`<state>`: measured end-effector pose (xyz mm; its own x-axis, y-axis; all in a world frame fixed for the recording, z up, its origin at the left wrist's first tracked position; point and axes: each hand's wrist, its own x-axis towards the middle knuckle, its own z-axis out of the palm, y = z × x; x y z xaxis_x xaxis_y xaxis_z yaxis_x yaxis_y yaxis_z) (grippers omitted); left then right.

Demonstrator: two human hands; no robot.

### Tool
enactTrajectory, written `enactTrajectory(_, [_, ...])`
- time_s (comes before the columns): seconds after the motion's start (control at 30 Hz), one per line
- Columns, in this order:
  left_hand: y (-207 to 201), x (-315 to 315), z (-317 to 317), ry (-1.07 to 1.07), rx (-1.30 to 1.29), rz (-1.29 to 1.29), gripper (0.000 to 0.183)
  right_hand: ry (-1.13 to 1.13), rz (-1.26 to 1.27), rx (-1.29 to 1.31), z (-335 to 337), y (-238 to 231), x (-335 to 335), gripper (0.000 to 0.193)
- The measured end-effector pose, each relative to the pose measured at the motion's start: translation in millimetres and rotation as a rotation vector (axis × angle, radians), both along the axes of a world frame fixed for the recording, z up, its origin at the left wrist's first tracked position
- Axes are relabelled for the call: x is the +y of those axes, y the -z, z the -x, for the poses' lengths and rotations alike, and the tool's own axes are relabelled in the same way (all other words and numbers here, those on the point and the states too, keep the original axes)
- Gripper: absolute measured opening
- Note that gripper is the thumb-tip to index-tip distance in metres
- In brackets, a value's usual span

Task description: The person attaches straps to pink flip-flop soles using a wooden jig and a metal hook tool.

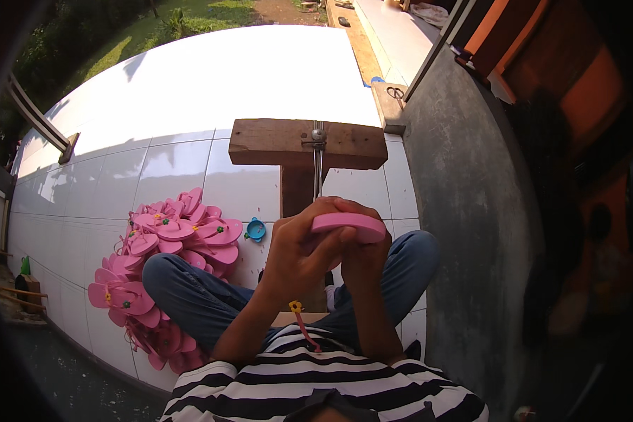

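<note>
Above my lap, both hands are closed around a pink flip-flop sole [350, 224], its rounded end pointing up and to the right. My left hand [293, 243] wraps its left side, with the fingers over the top. On the other side my right hand [367, 261] grips it, partly hidden behind the sole. A pink strap [304, 329] with a yellow flower [296, 307] shows below, between my forearms; whether it joins the sole cannot be seen. Just beyond my hands stands a T-shaped wooden stand [260, 143] with metal rods [318, 158] fixed to its crosspiece.
By my left knee lies a large heap of pink flip-flops [165, 231] with flower-trimmed straps. A small blue dish [256, 229] sits between heap and stand. Scissors [395, 92] rest on a ledge at the far right. A grey concrete step [464, 211] runs along my right.
</note>
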<state>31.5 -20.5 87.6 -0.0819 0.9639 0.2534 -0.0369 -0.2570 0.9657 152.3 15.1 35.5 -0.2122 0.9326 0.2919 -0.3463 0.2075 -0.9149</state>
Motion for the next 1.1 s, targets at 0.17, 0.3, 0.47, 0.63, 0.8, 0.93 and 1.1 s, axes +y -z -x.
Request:
enactTrajectory(0.17, [5.5, -68.2, -23.8, 0.157, 0.052, -0.187, 0.04, -0.03, -0.262, -0.017, -42.2, -3.8, -63.6, 0.042])
enactTrajectory(0.3, [63.2, -56.7, -17.8, 0.007, -0.081, 0.238, 0.035, 0.011, 0.099, -0.364, -33.9, 28.2, -61.7, 0.071])
enactTrajectory(0.47, [130.9, -29.4, 15.4, -0.047, 0.187, 0.459, 0.035, 0.279, -0.284, -1.001, -22.9, 64.5, -50.7, 0.052])
enactTrajectory(0.63, [149.0, -21.8, 26.2, -0.03, -0.247, 0.666, 0.039, -0.012, -0.368, -1.27, -7.6, 91.5, -48.7, 0.038])
enactTrajectory(0.8, [171.6, -28.1, 28.7, 0.028, -0.148, 0.653, 0.044, -0.167, -0.429, -1.362, -4.6, 118.0, -48.1, 0.023])
enactTrajectory(0.93, [201.2, -35.4, 37.4, 0.062, 0.039, 0.644, 0.049, -0.18, -0.351, -1.448, -2.0, 121.4, -58.0, 0.022])
enactTrajectory(1.1, [250.5, -38.4, 52.7, -0.191, 0.61, 0.294, 0.051, -0.512, -0.246, -1.17, -22.8, 116.8, -56.3, 0.02])
